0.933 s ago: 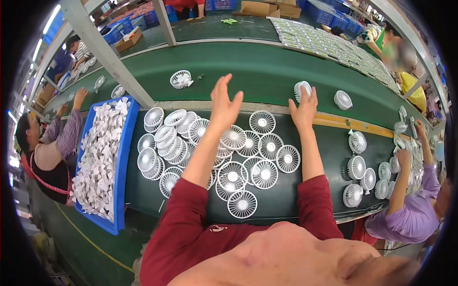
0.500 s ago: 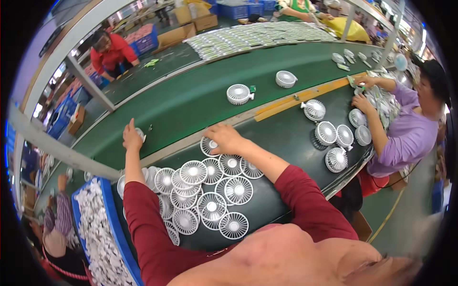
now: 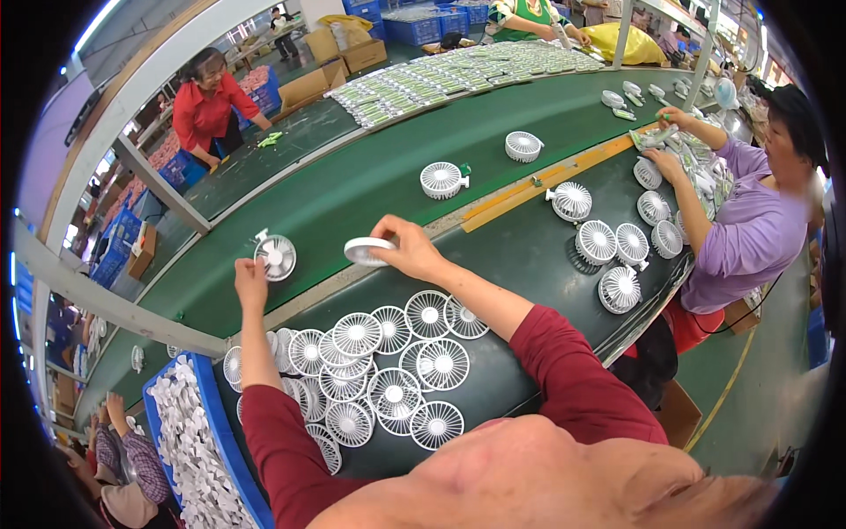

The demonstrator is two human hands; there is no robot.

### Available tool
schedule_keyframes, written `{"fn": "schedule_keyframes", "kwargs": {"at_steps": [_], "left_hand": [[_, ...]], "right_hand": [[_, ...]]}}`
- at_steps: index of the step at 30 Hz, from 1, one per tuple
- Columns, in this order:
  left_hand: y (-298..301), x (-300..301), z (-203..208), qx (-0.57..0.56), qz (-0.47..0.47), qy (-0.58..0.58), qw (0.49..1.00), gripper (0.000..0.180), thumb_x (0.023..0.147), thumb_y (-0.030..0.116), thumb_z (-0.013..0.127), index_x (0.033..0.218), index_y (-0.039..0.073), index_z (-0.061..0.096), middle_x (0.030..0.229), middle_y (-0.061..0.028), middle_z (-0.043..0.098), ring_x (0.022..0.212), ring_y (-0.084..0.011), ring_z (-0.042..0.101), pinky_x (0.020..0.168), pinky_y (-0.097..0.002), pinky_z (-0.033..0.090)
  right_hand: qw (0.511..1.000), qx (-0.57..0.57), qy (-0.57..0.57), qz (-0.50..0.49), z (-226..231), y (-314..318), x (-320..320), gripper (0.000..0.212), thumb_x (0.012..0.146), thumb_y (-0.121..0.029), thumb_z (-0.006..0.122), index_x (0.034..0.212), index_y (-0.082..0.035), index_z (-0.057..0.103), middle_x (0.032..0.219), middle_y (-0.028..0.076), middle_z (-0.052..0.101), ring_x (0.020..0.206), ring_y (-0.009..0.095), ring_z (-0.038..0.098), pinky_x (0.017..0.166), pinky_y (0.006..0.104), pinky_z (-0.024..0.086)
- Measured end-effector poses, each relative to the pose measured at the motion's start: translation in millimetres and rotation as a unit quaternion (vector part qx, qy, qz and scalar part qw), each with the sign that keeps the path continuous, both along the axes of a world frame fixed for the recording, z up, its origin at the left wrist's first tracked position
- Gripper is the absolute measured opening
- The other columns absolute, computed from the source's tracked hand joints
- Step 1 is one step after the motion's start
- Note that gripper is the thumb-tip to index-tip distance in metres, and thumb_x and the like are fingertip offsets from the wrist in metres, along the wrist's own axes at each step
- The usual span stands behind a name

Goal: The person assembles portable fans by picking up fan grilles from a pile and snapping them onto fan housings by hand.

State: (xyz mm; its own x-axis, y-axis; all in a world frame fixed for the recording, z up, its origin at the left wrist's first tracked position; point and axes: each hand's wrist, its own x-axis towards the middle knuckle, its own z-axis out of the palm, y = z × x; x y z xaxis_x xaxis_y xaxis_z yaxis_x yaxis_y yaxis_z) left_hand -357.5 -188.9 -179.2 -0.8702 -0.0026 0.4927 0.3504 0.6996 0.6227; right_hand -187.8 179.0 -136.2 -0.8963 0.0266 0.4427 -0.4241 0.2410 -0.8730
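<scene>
Over the far green conveyor belt [image 3: 352, 189], my left hand [image 3: 251, 284] grips an open-fronted white mini fan [image 3: 278, 257], its blades showing. My right hand [image 3: 410, 253] pinches a round white fan grille [image 3: 365, 251], tilted nearly edge-on, a short gap to the right of that fan. Below my hands, a loose pile of white fan grilles [image 3: 395, 392] lies overlapping on the dark green worktop [image 3: 502, 353]. Two white fans [image 3: 441, 180] rest on the belt to the right of my hands.
Several assembled fans [image 3: 597, 242] stand on the worktop to the right, near a co-worker in purple [image 3: 749, 212]. A blue bin [image 3: 211, 397] of small white parts sits at my left. Grey frame posts [image 3: 115, 291] cross the left side. Green-and-white parts [image 3: 467, 79] cover the far bench.
My right hand has lifted a grille off the pile and carried it up and left. My left hand has raised the fan, its blades now in view.
</scene>
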Motion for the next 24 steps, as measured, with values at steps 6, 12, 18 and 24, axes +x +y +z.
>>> {"fn": "schedule_keyframes", "kwargs": {"at_steps": [6,12,18,24], "left_hand": [[133,106,40,0.400,-0.131,-0.147,0.895,0.038,0.101,0.035,0.049,0.115,0.001,0.060,0.104,-0.0062,0.064,0.095,-0.0119,0.058,0.084,-0.0275,0.046],[207,194,67,0.652,-0.269,-0.223,0.673,0.045,0.103,0.040,0.039,0.129,0.004,0.048,0.124,-0.0104,0.058,0.114,-0.0222,0.057,0.093,-0.0370,0.050],[193,204,69,0.700,-0.256,-0.288,0.601,0.053,0.101,0.050,0.037,0.131,0.007,0.050,0.126,-0.0096,0.058,0.113,-0.0228,0.058,0.094,-0.0392,0.050],[200,208,61,0.710,-0.259,-0.271,0.597,0.044,0.103,0.041,0.037,0.133,0.010,0.047,0.131,-0.0083,0.054,0.120,-0.0240,0.053,0.101,-0.0413,0.044]], "right_hand": [[0.947,0.098,0.284,-0.114,39,-1,25,0.031,0.065,0.006,0.069,0.087,-0.006,0.050,0.117,0.014,0.060,0.111,0.034,0.054,0.093,0.0404,0.043],[0.952,0.150,0.266,-0.032,46,-17,47,0.036,0.067,-0.015,0.080,0.085,-0.007,0.050,0.145,0.021,0.040,0.135,0.042,0.034,0.108,0.0486,0.031],[0.934,0.212,0.278,0.074,38,-29,49,0.042,0.071,-0.025,0.079,0.097,-0.006,0.053,0.148,0.021,0.035,0.138,0.042,0.031,0.110,0.0507,0.030],[0.962,0.173,0.196,0.083,26,-32,42,0.066,0.077,-0.030,0.071,0.135,-0.009,0.047,0.145,0.020,0.040,0.133,0.038,0.038,0.110,0.0468,0.031]]}}
